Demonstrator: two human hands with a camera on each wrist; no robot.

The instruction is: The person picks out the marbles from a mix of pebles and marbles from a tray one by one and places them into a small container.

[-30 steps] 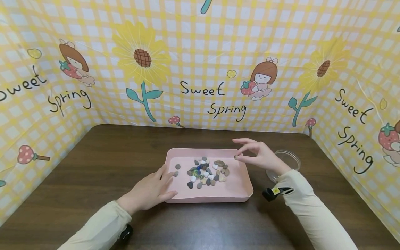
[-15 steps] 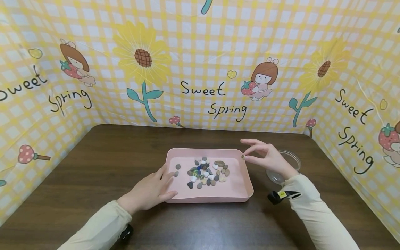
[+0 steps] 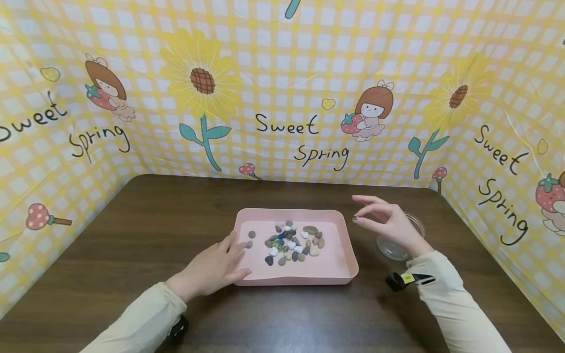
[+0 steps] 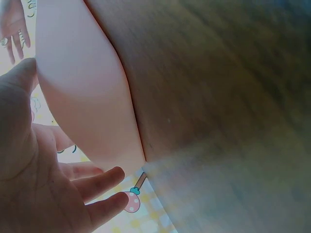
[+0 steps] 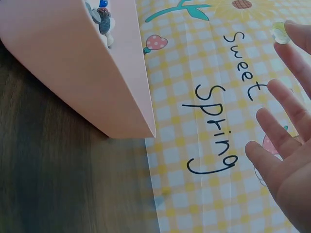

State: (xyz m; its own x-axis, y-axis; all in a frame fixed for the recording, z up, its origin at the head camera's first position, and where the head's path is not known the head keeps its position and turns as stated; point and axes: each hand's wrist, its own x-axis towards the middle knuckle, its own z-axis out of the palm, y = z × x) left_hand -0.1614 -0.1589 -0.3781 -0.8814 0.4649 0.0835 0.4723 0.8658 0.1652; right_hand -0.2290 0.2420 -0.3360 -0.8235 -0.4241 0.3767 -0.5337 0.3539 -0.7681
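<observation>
Checked cloth (image 3: 282, 73) backs a table (image 3: 176, 211), seemingly wooden, under a pink tray (image 3: 300, 281).

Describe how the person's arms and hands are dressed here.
The left sleeve and right sleeve are long and pale cream. A small black device at the right wrist bears a yellow label; another black piece shows by the left cuff. The left hand and right hand wear no gloves.

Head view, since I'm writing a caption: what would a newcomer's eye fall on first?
Probably the yellow checked backdrop, printed with sunflowers, behind the dark table. Next comes the pink tray of pebbles, mid-table. Right of it, the right hand pinches a small glassy piece.
</observation>
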